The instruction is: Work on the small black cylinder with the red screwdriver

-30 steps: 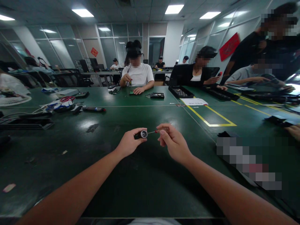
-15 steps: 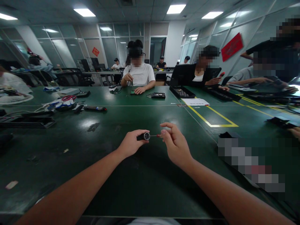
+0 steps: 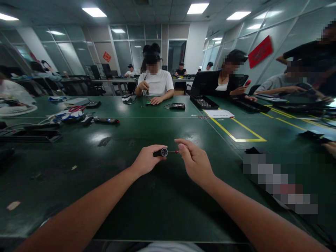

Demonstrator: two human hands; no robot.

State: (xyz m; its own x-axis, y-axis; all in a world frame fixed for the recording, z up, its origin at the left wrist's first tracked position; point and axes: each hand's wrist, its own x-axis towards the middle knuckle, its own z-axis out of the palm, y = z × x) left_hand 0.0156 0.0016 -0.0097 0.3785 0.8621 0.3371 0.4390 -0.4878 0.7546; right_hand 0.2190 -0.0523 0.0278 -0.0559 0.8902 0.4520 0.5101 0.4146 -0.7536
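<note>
At frame centre, above the green table (image 3: 162,210):
Part: small black cylinder (image 3: 160,152) with a silver end face, raised off the surface.
Left hand (image 3: 146,161): clenched around the cylinder.
Right hand (image 3: 194,161): pinching a thin red-tipped tool (image 3: 174,152).
Progress: tool tip meets the end face; judged mid-operation, part not set down.
Surroundings: seated people at upper centre.

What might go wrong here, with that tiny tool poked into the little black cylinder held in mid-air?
The left hand pinches the small black cylinder above the green table, unsupported, so it may slip and drop. The right hand grips the thin red-handled screwdriver by its fingertips only; the tip could skid off the cylinder's end and perhaps jab a finger.
</note>
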